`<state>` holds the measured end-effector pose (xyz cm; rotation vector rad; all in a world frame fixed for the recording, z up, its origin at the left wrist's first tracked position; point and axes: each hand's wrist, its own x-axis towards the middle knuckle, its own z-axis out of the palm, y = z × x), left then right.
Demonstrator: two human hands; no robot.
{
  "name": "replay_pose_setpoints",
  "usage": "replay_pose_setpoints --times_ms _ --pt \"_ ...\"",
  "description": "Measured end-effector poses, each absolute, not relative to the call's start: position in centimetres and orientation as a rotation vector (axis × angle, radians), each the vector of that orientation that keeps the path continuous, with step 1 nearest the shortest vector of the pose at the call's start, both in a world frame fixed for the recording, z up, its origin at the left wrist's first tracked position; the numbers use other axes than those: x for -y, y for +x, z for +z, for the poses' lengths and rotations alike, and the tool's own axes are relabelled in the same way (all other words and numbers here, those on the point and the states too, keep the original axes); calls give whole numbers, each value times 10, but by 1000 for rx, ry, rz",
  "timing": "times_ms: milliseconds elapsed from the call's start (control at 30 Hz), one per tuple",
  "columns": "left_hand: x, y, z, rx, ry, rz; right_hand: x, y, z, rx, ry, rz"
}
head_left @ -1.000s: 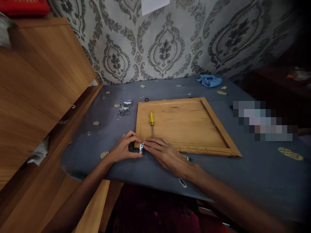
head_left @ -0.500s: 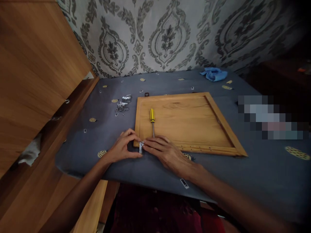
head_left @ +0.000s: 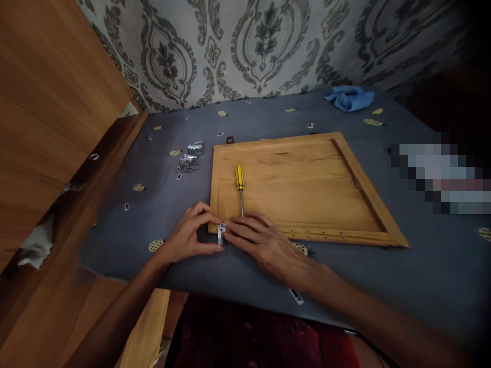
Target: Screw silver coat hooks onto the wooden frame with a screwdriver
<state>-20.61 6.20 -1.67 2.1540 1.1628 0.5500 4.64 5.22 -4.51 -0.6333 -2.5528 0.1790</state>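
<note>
A silver metal cabinet hinge is at the near left corner of a wooden cabinet door with a raised frame. My left hand curves round the hinge from the left, thumb at its near end and index finger at its far end. From the right, my right hand touches the hinge with its fingertips; its other fingers rest on the door's frame and its thumb is hidden. Just beyond my right fingers, a yellow-handled screwdriver lies on the door panel.
More silver hinges and a small screw lie left of the door. A blue cloth sits at the back right of the grey patterned table cover. Small dark holes dot the door's near edge. A wooden cabinet stands at the left.
The view has shifted slightly closer and lower over the door. Both hands keep their places at the hinge, with only slight finger movement.
</note>
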Motion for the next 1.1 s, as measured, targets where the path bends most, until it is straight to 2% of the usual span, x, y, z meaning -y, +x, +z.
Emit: replay_pose_setpoints --times_ms 267,600,800,933,1100 --pt "-61 -207 -16 -1170 2129 521 -52 45 -45 2542 -653 205" --pt "-59 -203 -19 -1216 2100 507 -57 45 -59 2474 -626 47" --pt "-74 -219 -13 -1057 2036 642 -60 48 -63 2509 -607 54" --pt "-121 -242 -15 -1403 2085 901 -58 47 -58 2515 -621 81" --pt "-175 -262 -28 -1622 2121 1017 -56 47 -53 2534 -628 116"
